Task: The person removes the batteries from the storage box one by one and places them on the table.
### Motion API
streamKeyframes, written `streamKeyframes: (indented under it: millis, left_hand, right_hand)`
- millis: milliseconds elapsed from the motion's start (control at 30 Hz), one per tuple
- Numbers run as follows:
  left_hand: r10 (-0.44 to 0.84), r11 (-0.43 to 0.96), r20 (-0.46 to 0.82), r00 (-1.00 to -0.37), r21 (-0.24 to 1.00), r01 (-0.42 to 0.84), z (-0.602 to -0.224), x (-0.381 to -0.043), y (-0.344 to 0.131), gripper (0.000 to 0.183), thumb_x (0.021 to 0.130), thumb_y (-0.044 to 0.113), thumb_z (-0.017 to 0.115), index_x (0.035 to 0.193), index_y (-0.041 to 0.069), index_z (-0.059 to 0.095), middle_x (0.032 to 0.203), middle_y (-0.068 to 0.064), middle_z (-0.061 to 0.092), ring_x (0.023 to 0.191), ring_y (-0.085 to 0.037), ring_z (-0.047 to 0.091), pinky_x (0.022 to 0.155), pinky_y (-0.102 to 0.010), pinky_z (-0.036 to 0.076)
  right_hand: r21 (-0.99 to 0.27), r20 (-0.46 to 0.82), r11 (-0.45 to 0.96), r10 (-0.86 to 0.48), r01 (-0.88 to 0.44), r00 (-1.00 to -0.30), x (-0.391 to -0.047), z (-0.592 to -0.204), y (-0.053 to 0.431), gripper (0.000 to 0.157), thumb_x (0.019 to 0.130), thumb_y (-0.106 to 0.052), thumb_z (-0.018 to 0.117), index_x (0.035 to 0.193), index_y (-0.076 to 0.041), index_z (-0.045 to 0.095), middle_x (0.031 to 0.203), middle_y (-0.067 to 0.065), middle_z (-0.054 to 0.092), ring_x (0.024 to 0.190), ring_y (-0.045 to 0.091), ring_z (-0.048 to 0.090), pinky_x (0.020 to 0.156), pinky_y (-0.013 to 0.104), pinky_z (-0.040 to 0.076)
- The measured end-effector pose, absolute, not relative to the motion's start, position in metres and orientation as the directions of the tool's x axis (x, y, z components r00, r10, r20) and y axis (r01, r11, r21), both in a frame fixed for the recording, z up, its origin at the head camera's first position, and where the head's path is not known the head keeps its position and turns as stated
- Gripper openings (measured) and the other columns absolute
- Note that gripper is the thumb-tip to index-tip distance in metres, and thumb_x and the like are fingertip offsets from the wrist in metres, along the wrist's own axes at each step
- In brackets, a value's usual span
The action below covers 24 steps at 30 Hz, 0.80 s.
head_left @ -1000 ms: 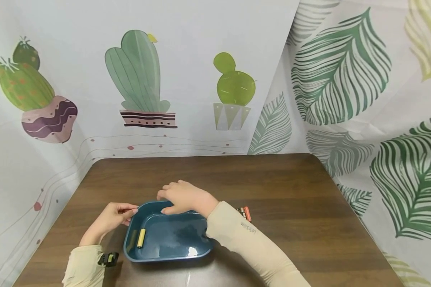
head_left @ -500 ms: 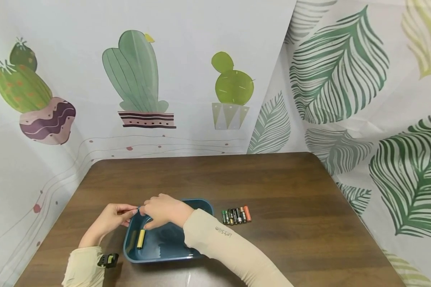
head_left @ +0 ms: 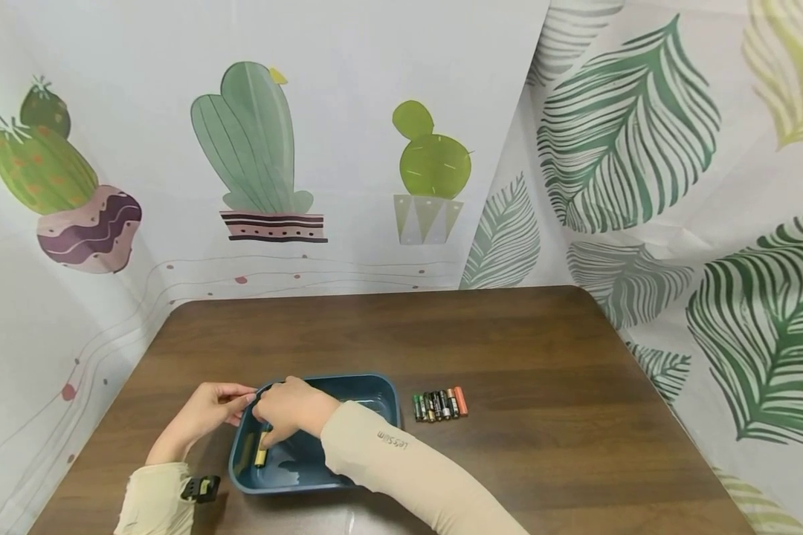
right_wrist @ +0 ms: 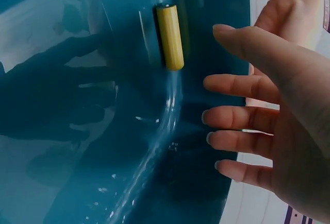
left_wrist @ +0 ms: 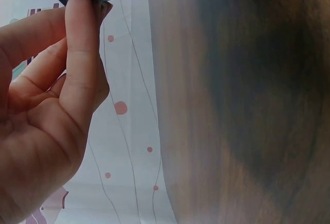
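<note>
A dark blue rectangular tray stands on the table, its left end between both hands. My left hand pinches the tray's far left rim between thumb and fingers; in the left wrist view the thumb lies along the rim's edge. Inside the tray at the left lies a yellow battery, on its side. My right hand hangs over it, thumb and fingers spread apart. In the right wrist view a gap shows between the battery and the fingertips, and nothing is held.
On the brown wooden table, right of the tray, several batteries lie side by side in a row, with an orange one at the right end. A printed cloth hangs behind the table's far edge.
My right hand has moved left and lower across the tray to the yellow battery, and the battery row has come into full view. The left hand keeps its place on the rim.
</note>
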<state>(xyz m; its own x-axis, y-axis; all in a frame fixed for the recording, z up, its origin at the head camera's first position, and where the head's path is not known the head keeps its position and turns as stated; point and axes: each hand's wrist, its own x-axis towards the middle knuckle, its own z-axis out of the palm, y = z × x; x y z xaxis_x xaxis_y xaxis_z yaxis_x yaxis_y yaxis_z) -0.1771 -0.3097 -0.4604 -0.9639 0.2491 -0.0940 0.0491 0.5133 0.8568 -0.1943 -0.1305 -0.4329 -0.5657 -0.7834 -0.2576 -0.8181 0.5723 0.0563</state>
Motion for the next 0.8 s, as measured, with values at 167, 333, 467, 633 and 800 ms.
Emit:
streamKeyframes:
  millis: [167,333,467,633,800]
  left_hand:
    - [0.247,0.49,-0.099,-0.964,0.871,0.036,-0.461,-0.177,-0.31,0.03,0.093,0.005,0.061,0.111,-0.018,0.061,0.089,-0.019,0.068,0.066,-0.02,0.066,0.062,-0.032,0.056]
    - [0.245,0.486,-0.101,-0.964,0.874,0.032,-0.461,-0.176,-0.31,0.03,0.093,0.005,0.061,0.111,-0.019,0.06,0.09,-0.02,0.068,0.066,-0.019,0.067,0.062,-0.033,0.056]
    - [0.238,0.488,-0.103,-0.966,0.872,0.027,-0.461,-0.175,-0.31,0.031,0.093,0.006,0.061,0.112,-0.019,0.06,0.091,-0.02,0.068,0.066,-0.018,0.066,0.062,-0.034,0.056]
    - [0.241,0.491,-0.096,-0.966,0.87,0.036,-0.46,-0.174,-0.309,0.03,0.094,0.006,0.061,0.112,-0.018,0.061,0.091,-0.019,0.068,0.066,-0.017,0.066,0.062,-0.033,0.056]
    - [0.233,0.491,-0.092,-0.968,0.871,0.035,-0.46,-0.176,-0.308,0.029,0.093,0.006,0.062,0.11,-0.017,0.062,0.088,-0.018,0.069,0.064,-0.017,0.066,0.061,-0.032,0.056]
  right_hand:
    - [0.074,-0.275,0.587,-0.765,-0.806,-0.582,-0.191,-0.435,-0.138,0.037,0.078,-0.065,0.066,0.101,-0.036,0.068,0.098,-0.022,0.064,0.094,0.0,0.054,0.088,0.025,0.039]
    - [0.075,-0.283,0.59,-0.76,-0.804,-0.585,-0.189,-0.436,-0.141,0.042,0.075,-0.066,0.068,0.102,-0.035,0.069,0.103,-0.02,0.065,0.097,0.001,0.056,0.092,0.027,0.038]
    - [0.073,-0.282,0.591,-0.76,-0.803,-0.585,-0.188,-0.437,-0.144,0.045,0.072,-0.068,0.069,0.104,-0.035,0.071,0.104,-0.02,0.066,0.099,0.001,0.056,0.092,0.027,0.038]
    - [0.095,-0.288,0.583,-0.76,-0.807,-0.583,-0.189,-0.443,-0.147,0.05,0.07,-0.07,0.07,0.107,-0.037,0.07,0.106,-0.021,0.065,0.101,0.0,0.056,0.09,0.026,0.038]
    - [0.115,-0.287,0.571,-0.765,-0.813,-0.577,-0.191,-0.448,-0.148,0.054,0.068,-0.072,0.069,0.109,-0.036,0.068,0.105,-0.021,0.066,0.099,0.0,0.057,0.09,0.025,0.039]
